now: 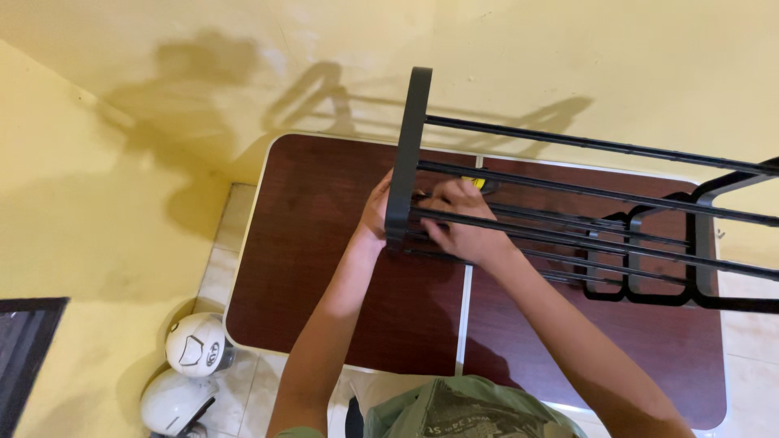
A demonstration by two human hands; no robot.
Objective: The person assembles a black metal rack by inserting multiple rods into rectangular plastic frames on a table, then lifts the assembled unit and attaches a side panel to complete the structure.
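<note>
A black metal rack (600,195) with long parallel rods lies on its side across a dark brown folding table (308,268). Its black end frame (406,154) stands upright near the table's middle. My left hand (375,212) grips the lower part of this end frame from the left. My right hand (458,223) reaches in among the rods just right of the frame, fingers closed around a rod end. A small yellow object (479,182) peeks out behind the rods, mostly hidden.
The table stands against a yellow wall (243,73). Two white helmets (195,345) lie on the tiled floor at the lower left. A dark framed object (24,357) sits at the left edge. The rack's far end frame (698,243) overhangs the table's right side.
</note>
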